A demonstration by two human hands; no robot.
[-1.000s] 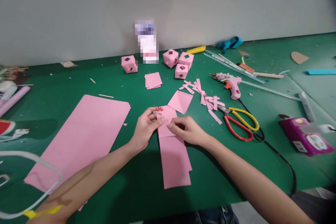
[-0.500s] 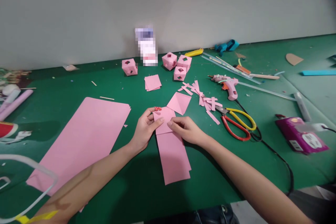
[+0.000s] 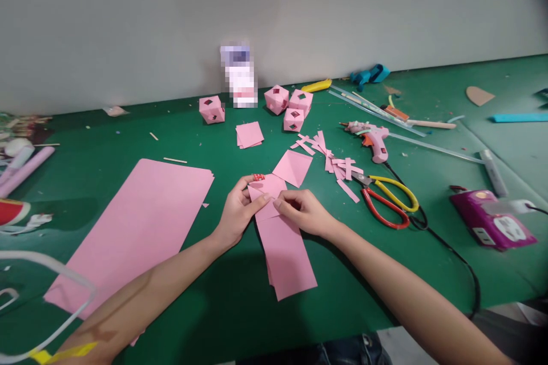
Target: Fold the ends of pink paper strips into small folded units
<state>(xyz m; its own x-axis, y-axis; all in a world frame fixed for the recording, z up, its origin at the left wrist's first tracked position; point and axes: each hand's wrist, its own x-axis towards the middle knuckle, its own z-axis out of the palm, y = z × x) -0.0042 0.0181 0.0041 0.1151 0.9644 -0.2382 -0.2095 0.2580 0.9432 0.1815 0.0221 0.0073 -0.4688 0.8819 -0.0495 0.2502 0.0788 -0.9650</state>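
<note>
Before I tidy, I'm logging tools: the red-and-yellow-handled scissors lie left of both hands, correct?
Not left: the head view shows the red-and-yellow-handled scissors to the right of both the left hand and right hand.

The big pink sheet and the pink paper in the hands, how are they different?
The sheet is wide; the held paper is narrow. The left hand and right hand pinch the held paper; the sheet lies on the table, with no hand gripping it. Both are pink.
</note>
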